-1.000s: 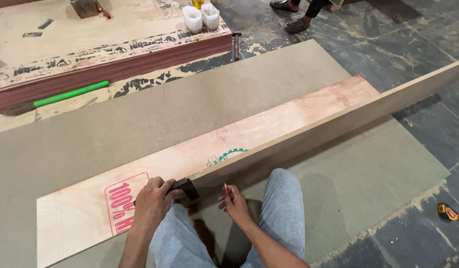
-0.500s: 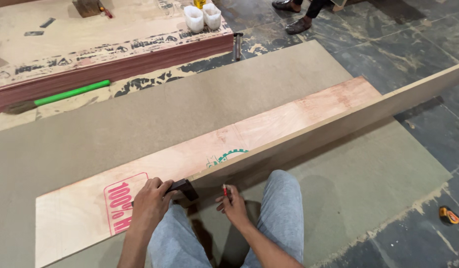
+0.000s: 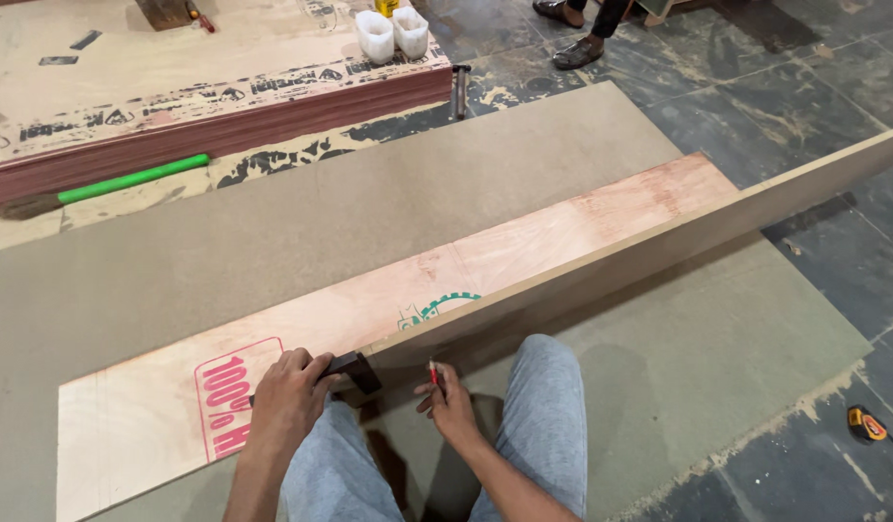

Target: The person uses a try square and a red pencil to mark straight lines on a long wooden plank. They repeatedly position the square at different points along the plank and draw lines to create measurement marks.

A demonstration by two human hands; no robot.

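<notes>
Plywood, pale and reddish, fills the scene as a person kneels on the floor in grey trousers. The left hand (image 3: pixel 284 398) is clenched around a dark block-shaped tool (image 3: pixel 355 368), pressing it against the near edge of a long plywood strip (image 3: pixel 524 246) that lies flat on a wide grey-brown board (image 3: pixel 273 232). The right hand (image 3: pixel 448 404) pinches a red pencil (image 3: pixel 433 375) just beside the tool, its tip up near a narrow board (image 3: pixel 717 208) standing on edge along the strip. Farther out, a stack of printed plywood sheets (image 3: pixel 176 97) carries two white plastic containers (image 3: pixel 391 32). A green-handled tool (image 3: pixel 128 181) lies beside the stack. A yellow tape measure (image 3: pixel 867 423) sits on the dark stone floor (image 3: pixel 756 87) at right. Another person's shoes (image 3: pixel 567 29) show at the top.
</notes>
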